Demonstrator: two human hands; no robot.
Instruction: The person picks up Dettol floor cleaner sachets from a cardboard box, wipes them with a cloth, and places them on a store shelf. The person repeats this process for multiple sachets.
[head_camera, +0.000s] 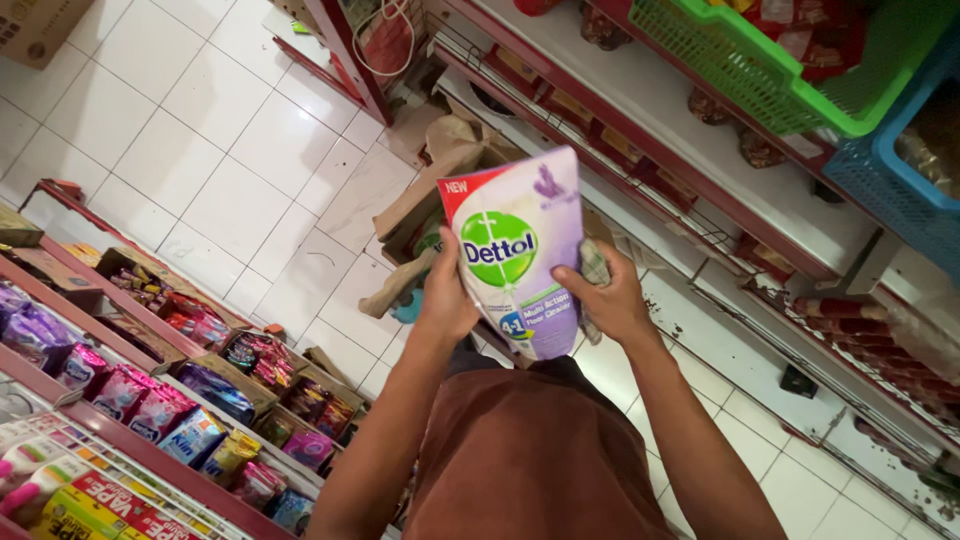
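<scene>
Both hands, left hand (447, 300) and right hand (608, 300), clasp a lilac refill pouch (520, 250) bearing a green round logo; the right also pinches a cloth (596, 268). Colourful packets (160, 400) line red shelves (150, 455) at left.

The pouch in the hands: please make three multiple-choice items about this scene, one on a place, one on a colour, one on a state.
1. Where is the green basket?
A. on the upper shelf at right
B. on the floor tiles
C. in the person's left hand

2. What is the main colour of the pouch?
A. black
B. pale purple
C. orange

3. How is the pouch held?
A. by both hands
B. by one hand only
C. it lies on the floor

Key: 1 A, the basket sits on the white shelf. 2 B, its body is pale purple. 3 A, the left hand and right hand grip its two sides.
</scene>
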